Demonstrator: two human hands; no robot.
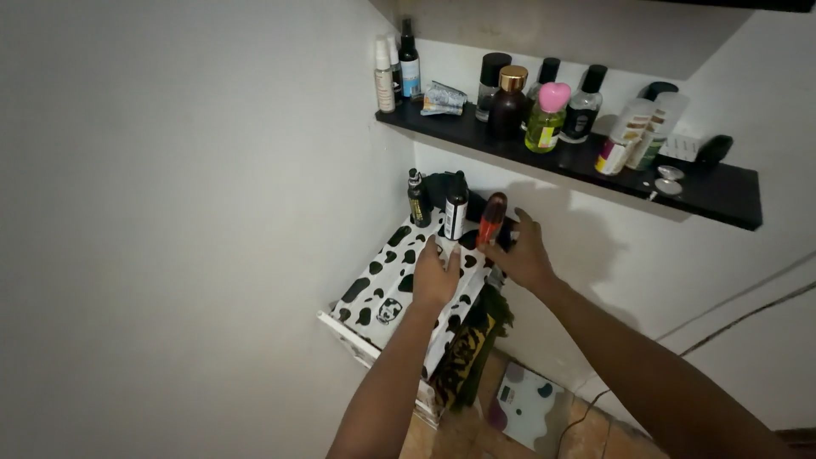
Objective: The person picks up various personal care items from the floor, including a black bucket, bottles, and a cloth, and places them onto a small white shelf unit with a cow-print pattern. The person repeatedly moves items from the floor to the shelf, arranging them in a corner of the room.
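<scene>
The red bottle [491,218] stands tilted on the cow-pattern cloth [382,280], in the corner under the black shelf [714,191]. The right hand [523,255] holds it low on the body, fingers closed around it, the forearm stretched forward from the lower right. The left hand [436,276] lies just beside this grip, to its left, palm down on the cloth; I cannot tell whether its fingers pinch something. Behind the left hand stand two more bottles: a black bottle with a white label [456,206] and, further left, a small dark bottle [417,198]. So three bottles are on the cloth. The cloth is white with black patches and hangs over a low white cabinet [340,330]. Above the grip, the shelf carries about a dozen bottles, among them a green bottle with a pink heart-shaped cap [546,117].
</scene>
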